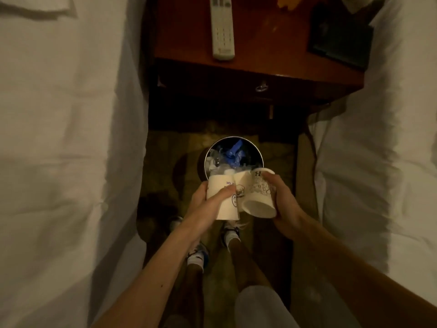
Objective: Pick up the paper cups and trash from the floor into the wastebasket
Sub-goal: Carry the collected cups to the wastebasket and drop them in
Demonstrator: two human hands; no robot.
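You are gripping left cup [226, 209] in left hand [201, 198], right cup [257, 190] in right hand [285, 198] | holding both above bin [236, 138], frame centre, trash [234, 153] already inside | drop pending

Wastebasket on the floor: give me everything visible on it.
The wastebasket is round, with a shiny metal-looking rim and a dark outside. It stands upright on the floor in front of the nightstand. Inside lie blue scraps and crumpled clear plastic. Its near rim is hidden behind a paper cup in the left hand and a second cup in the right hand; contact cannot be told.
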